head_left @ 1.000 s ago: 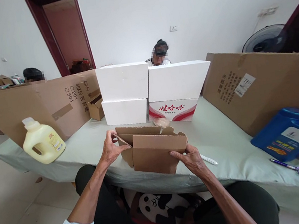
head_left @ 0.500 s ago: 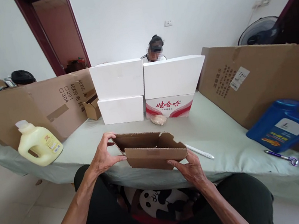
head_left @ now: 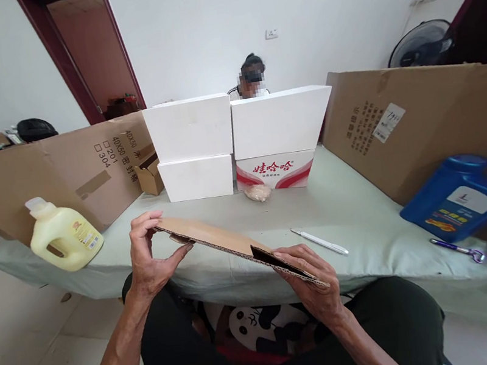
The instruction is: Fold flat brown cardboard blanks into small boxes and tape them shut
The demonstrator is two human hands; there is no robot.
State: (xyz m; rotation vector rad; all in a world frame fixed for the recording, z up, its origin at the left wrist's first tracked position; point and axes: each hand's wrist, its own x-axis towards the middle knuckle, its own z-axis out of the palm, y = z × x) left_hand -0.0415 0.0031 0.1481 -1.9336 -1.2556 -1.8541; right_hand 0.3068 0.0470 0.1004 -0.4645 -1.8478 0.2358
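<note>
Brown carton (head_left: 219,235) has gone from open-topped to pressed almost flat vs. half a sec ago, and L hand (head_left: 147,259) has shifted a bit left w/ it. Carton's held up btwn both hands, tilted, sloping down L to R, over the near edge of the cloth-covered table (head_left: 346,191). L hand pinches one end, fingers curled at the back corner, thumb at the near edge. R hand (head_left: 312,279) grasps the other end, fingers laid over the top by a dark slot; can't tell where its thumb sits. Slim white tool (head_left: 320,240) lies on the cloth near R hand, now in full view. Farther back, approx. centre, 2 stacks: 3 plain white boxes (head_left: 189,128) plus a red-printed box (head_left: 277,172) at bottom R, w/ a small pale bundle (head_left: 257,192) right in front. Small brown box (head_left: 149,176) is beside the L stack. Yellow jug (head_left: 65,238) is over on the L, blue jug (head_left: 459,204) on the R w/ a purple-handled roller (head_left: 457,249) just beside. Co-worker (head_left: 252,76) shows behind the boxes, head mostly.
</note>
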